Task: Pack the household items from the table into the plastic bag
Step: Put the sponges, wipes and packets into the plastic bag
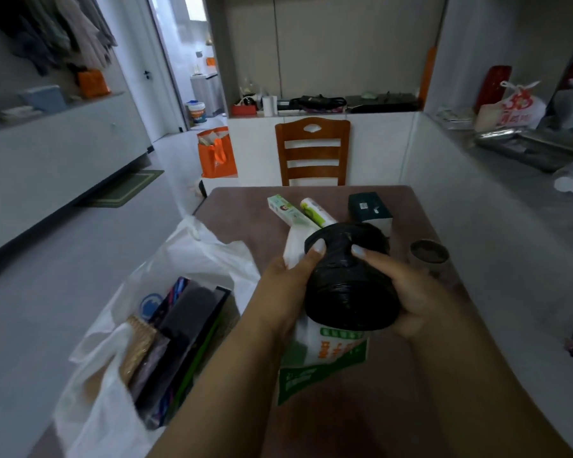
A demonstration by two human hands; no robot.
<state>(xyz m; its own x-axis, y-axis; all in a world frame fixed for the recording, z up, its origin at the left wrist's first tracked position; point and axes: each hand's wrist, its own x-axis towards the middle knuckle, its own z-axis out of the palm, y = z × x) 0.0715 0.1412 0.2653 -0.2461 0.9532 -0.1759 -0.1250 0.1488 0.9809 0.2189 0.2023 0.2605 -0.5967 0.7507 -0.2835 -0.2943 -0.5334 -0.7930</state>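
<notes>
Both hands hold a black roll of bin bags (349, 279) above the table's near half. My left hand (288, 282) grips its left side and also pinches a white and green packet (325, 355) that hangs below the roll. My right hand (411, 292) clasps the roll's right side. The white plastic bag (209, 256) lies open at the table's left edge with several dark flat items (179, 338) inside. Farther back on the table rest a toothpaste box (286, 211), a white and green tube (316, 211), a dark green box (369, 208) and a small round jar (429, 254).
The brown table (239, 209) has a wooden chair (312, 152) at its far end. An orange bag (216, 153) stands on the floor to the left. A grey counter (510, 200) with trays and bags runs along the right.
</notes>
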